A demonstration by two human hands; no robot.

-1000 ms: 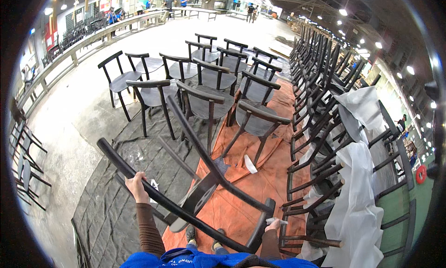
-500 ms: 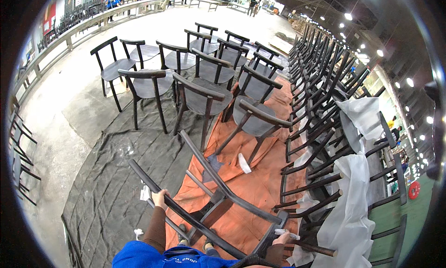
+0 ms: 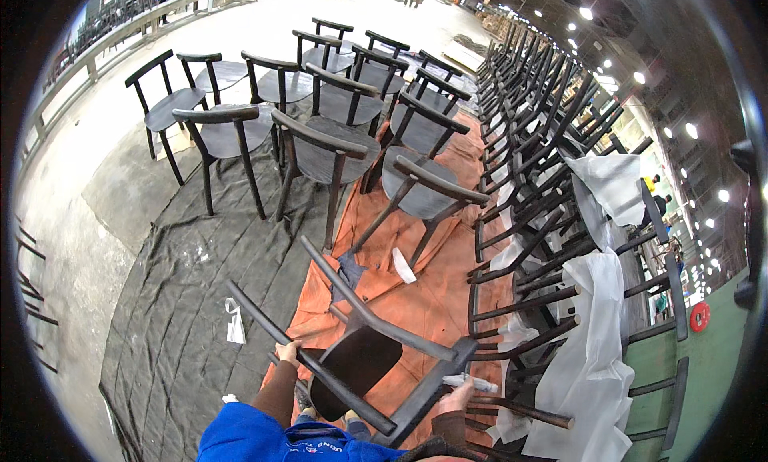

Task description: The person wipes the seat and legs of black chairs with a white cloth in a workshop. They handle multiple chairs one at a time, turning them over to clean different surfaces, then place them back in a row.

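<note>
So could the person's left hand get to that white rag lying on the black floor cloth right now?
Probably not as things stand: the left hand is wrapped around a leg of the upturned black chair, which the right hand also grips. The white rag lies close by on the black floor cloth, with nothing between.

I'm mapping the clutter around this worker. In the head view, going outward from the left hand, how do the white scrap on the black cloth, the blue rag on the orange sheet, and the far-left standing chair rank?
From the left hand, gripping the tilted chair:
1. White scrap, just up and left on the black cloth.
2. Blue rag, up and right on the orange sheet.
3. Far-left standing chair, far off, top left.
</note>
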